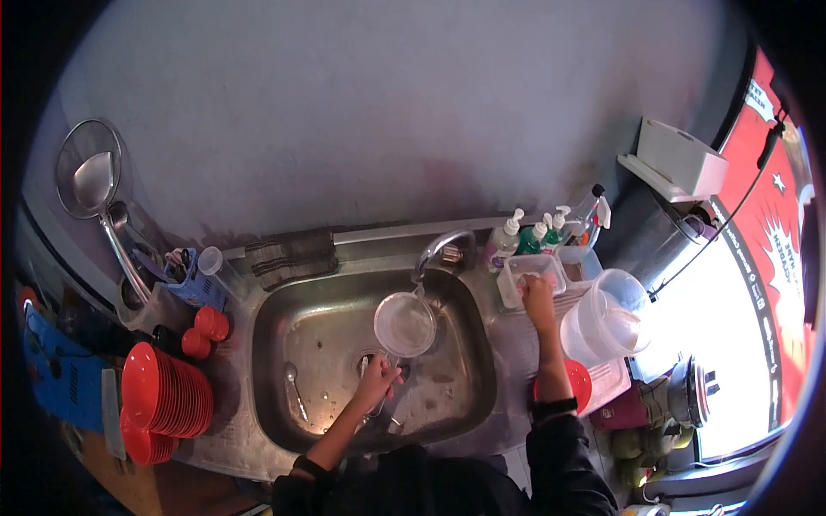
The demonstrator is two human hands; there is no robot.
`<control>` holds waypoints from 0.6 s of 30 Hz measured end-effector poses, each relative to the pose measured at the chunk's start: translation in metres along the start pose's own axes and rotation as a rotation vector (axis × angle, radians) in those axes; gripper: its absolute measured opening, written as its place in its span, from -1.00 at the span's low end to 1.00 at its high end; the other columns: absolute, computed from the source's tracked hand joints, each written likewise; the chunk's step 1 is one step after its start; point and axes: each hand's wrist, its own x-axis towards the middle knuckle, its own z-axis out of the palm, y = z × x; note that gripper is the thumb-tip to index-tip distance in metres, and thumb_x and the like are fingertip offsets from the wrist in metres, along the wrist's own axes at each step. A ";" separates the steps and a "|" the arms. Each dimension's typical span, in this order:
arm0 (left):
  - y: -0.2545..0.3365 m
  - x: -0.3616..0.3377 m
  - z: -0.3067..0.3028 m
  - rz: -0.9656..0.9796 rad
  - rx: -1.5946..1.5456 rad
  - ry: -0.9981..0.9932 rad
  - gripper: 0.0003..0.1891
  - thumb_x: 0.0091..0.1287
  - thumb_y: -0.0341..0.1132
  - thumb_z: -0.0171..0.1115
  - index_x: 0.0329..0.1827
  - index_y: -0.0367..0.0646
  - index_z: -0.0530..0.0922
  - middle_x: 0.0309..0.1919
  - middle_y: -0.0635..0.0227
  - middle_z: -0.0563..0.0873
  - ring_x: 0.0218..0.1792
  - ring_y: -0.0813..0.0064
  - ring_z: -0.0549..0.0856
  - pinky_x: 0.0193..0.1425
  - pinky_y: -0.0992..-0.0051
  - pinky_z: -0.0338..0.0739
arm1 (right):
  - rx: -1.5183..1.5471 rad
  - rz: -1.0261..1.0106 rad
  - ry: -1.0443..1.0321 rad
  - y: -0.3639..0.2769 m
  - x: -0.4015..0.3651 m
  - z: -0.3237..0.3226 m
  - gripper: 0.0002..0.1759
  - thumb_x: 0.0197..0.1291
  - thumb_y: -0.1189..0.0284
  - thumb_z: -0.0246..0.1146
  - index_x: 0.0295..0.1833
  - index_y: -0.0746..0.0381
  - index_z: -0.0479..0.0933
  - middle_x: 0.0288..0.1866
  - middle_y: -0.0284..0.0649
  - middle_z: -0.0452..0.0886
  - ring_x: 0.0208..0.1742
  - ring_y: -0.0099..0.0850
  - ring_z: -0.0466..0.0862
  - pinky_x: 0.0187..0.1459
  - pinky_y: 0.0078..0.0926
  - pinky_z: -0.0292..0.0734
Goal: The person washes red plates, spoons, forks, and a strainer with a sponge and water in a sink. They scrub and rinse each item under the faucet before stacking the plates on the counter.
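My left hand (377, 383) is closed around the handle of a round mesh strainer (404, 325), held over the steel sink (301, 331). The strainer's bowl is directly below the spout of the curved faucet (440, 242). On the right, my right hand (539, 294) reaches into a small white plastic tub (514, 277) on the drainboard. Its fingers are bent inside the tub, and what they grip is too small to make out. A spoon (296, 391) lies in the sink, and other metal utensils lie partly hidden near my left hand.
Several pump bottles (504, 241) stand behind the tub. A clear plastic container (602, 318) and a red bowl (578, 384) are right of my right forearm. Stacked red bowls (168, 396), a blue basket (200, 282) and a large ladle (96, 182) occupy the left side.
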 end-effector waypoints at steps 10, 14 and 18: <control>0.018 0.019 0.017 -0.215 -0.143 -0.157 -0.78 0.18 -0.35 -0.03 -0.41 -0.09 0.07 -0.76 0.38 0.34 -0.85 0.62 0.26 -0.82 0.60 0.18 | 1.488 0.317 -0.693 -0.142 0.022 0.076 -0.74 0.01 0.51 0.02 -0.16 0.42 0.38 -0.23 -0.17 0.50 -0.19 -0.38 0.52 -0.14 -0.55 0.42; 0.013 0.020 0.018 -0.199 -0.147 -0.204 -0.80 0.18 -0.38 -0.04 -0.40 -0.09 0.08 -0.73 0.38 0.33 -0.83 0.64 0.26 -0.81 0.61 0.18 | 2.073 0.550 -0.587 -0.148 0.021 0.110 -0.67 0.02 0.54 -0.01 -0.09 0.51 0.29 -0.12 -0.09 0.43 -0.13 -0.36 0.50 -0.08 -0.54 0.39; 0.001 0.022 0.014 -0.155 -0.154 -0.202 -0.82 0.17 -0.43 -0.07 -0.38 -0.08 0.08 -0.72 0.38 0.35 -0.83 0.65 0.27 -0.81 0.62 0.19 | 1.665 0.378 -0.781 -0.144 0.024 0.094 -0.72 0.01 0.51 -0.01 -0.16 0.47 0.36 -0.23 -0.13 0.49 -0.18 -0.39 0.51 -0.11 -0.57 0.40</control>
